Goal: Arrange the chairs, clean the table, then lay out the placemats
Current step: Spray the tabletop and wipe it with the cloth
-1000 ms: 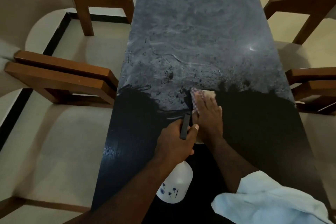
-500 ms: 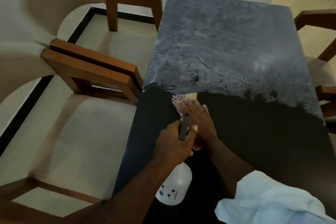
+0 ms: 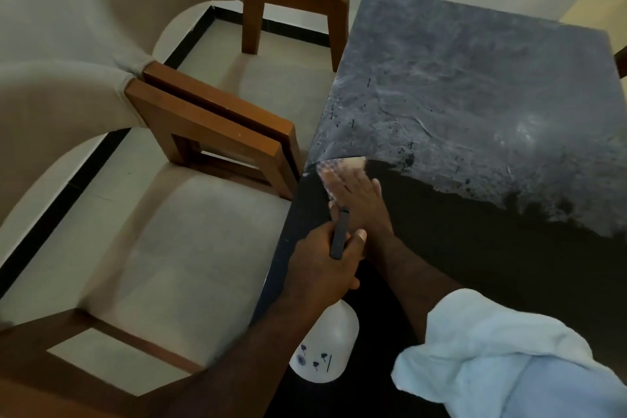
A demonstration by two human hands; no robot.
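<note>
The dark table (image 3: 492,265) is black where wiped and grey and smeared farther away. My right hand (image 3: 361,200) lies flat on a checked cloth (image 3: 334,168), pressing it onto the table close to the left edge, at the line between black and grey. My left hand (image 3: 322,265) is closed around the dark trigger head of a white spray bottle (image 3: 325,346), held just above the near left edge of the table. The bottle's body hangs below my fist.
Two beige upholstered chairs with brown wooden arms stand along the table's left side, the near chair (image 3: 152,248) and the far chair (image 3: 271,78), arms touching. A light blue rolled sleeve (image 3: 492,360) covers my right forearm. A white wall lies beyond the table.
My right hand has slid the cloth leftwards across the table to its left edge. The view has swung left. My left hand still holds the bottle in the same place.
</note>
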